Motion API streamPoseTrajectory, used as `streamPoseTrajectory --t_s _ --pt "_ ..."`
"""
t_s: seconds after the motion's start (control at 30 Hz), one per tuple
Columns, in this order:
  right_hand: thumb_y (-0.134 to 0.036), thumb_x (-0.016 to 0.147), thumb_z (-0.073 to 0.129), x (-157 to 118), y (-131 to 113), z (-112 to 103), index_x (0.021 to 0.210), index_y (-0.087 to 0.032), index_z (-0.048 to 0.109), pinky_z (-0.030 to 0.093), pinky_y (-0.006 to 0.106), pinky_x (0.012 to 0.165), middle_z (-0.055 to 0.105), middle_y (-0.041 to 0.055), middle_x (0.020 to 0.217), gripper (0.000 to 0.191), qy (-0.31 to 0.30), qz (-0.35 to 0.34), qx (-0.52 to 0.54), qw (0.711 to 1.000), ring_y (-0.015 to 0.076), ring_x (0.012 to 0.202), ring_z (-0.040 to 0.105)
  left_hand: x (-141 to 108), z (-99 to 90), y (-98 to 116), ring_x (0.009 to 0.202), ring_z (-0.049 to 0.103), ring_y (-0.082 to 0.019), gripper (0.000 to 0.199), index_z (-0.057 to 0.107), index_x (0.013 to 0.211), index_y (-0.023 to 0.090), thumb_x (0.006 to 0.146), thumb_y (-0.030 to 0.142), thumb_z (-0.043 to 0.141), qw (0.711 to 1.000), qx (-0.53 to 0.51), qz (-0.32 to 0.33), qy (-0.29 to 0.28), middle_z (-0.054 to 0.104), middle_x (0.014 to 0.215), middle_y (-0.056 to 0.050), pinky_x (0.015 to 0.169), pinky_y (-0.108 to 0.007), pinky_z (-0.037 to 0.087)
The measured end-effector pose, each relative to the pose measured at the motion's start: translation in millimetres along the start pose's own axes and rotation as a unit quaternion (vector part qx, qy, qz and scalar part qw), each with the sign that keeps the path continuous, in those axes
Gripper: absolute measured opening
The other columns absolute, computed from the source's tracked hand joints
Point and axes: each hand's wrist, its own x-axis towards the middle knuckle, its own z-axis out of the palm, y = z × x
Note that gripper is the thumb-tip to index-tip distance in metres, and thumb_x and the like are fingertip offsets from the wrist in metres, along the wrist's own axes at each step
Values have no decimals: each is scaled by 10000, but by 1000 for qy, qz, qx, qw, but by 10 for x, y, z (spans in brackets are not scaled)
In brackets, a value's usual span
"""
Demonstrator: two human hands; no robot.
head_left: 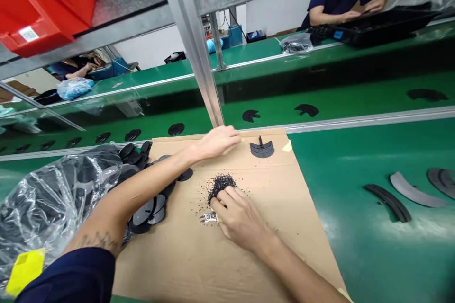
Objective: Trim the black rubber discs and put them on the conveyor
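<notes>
My right hand (pixel 240 218) rests on a brown cardboard sheet (pixel 170 265), with small steel side cutters (pixel 208 218) poking out from under its fingers. Just above the fingertips lies a heap of black plastic bits (pixel 221 185). My left hand (pixel 218 142) lies flat at the sheet's far edge, holding nothing. To its right sits a small stack of black arc-shaped parts (pixel 262 149) with a thin pin standing up. Under my left forearm lie several black discs (pixel 144 213). A transparent plastic bag of black parts (pixel 53 203) bulges beside them.
Green conveyor belts (pixel 373 246) run past, carrying black parts (pixel 306 110) and curved grey strips (pixel 417 189). An aluminium upright (pixel 188 42) rises ahead, and a red bin (pixel 35 9) sits above left. Across the belt, a co-worker's hands (pixel 362 12) work at a black tray (pixel 387 26).
</notes>
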Motion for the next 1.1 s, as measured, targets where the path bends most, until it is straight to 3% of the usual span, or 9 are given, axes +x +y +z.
streamPoseTrajectory --t_s 0.2,0.4,0.57,0.63,0.7,0.8,0.93,1.0,1.1 --pt "-26 903 530 -8 28 29 910 -171 617 351 331 709 577 49 872 169 5 -10 -30 999 198 804 437 1151 280 27 1206 593 -268 410 628 1313 134 956 38 448 983 -43 -173 -53 661 1337 -162 975 -394 494" --pt "30 862 467 3 103 55 911 -166 636 400 332 700 586 61 848 263 43 -4 -27 999 205 792 473 1315 279 -35 1158 614 -275 358 682 1127 93 877 -69 482 976 -36 -211 -50 686 1190 -193 991 -395 483" --pt "-42 906 502 27 116 79 1268 -155 612 543 354 765 602 132 1101 395 182 83 84 976 216 898 604 827 -157 -38 1125 604 -256 200 614 1147 155 1034 146 449 986 -105 -83 95 639 1201 -138 988 -396 489" --pt "-172 940 590 53 128 41 1402 -204 533 581 360 777 577 134 1190 467 261 173 169 934 201 886 631 465 -474 -9 1029 629 -231 160 610 1098 160 1052 246 483 969 -198 -2 149 649 1111 -107 942 -390 510" --pt "-306 930 668 89 160 -25 1479 -250 458 596 353 759 575 126 1262 590 308 264 271 873 174 833 638 80 -783 84 966 649 -199 231 618 1064 148 1050 358 523 943 -307 39 124 655 1067 -92 894 -362 524" --pt "-435 876 741 152 215 -125 1398 -255 549 584 333 685 654 92 1178 585 272 334 436 790 146 720 618 -409 -1019 308 900 667 -164 328 636 1028 140 1003 465 604 888 -455 34 59 677 1009 -77 832 -314 532" --pt "-517 746 854 229 182 -172 898 -203 704 497 283 545 601 -8 674 381 146 361 577 718 133 575 542 -852 -886 482 879 685 -156 320 637 1055 145 994 459 619 838 -545 -20 19 700 1018 -90 821 -300 553" --pt "-527 697 888 252 125 -165 808 -194 688 473 265 519 585 -17 648 404 122 374 596 700 120 554 531 -1068 -774 442 906 693 -173 263 635 1090 157 1002 403 607 875 -481 -59 12 706 1034 -95 830 -308 555" --pt "-544 693 882 272 64 -145 800 -191 664 468 262 506 596 -17 683 428 124 392 586 698 109 531 524 -1401 -650 298 990 681 -235 139 646 1036 153 952 264 650 964 -235 -106 -69 698 1038 -110 856 -348 548"
